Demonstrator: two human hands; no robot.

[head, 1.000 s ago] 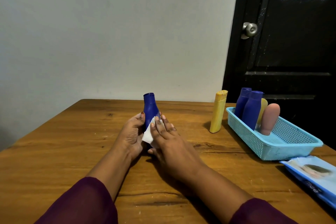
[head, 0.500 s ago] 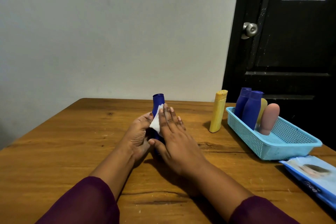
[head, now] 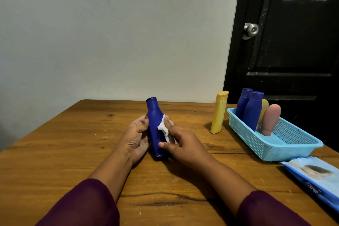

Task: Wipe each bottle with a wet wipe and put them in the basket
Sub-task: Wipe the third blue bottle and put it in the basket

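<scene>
A dark blue bottle (head: 155, 124) stands tilted on the wooden table (head: 64, 143), its neck leaning away from me. My left hand (head: 136, 137) grips its left side. My right hand (head: 180, 143) presses a white wet wipe (head: 164, 130) against the bottle's right side, the thumb touching the lower body. To the right, a yellow bottle (head: 219, 113) stands upright beside the light blue basket (head: 286, 145). Inside the basket lean two blue bottles (head: 252, 110), a yellow bottle (head: 264, 108) and a pink one (head: 270, 120).
A pack of wet wipes (head: 315, 176) lies at the table's right edge, just in front of the basket. A black door (head: 293, 42) with a round knob stands behind the basket. A grey wall runs behind the table.
The bottle has tipped so its neck shows more, and my right hand with the wipe has slid down from near the neck to the bottle's right side.
</scene>
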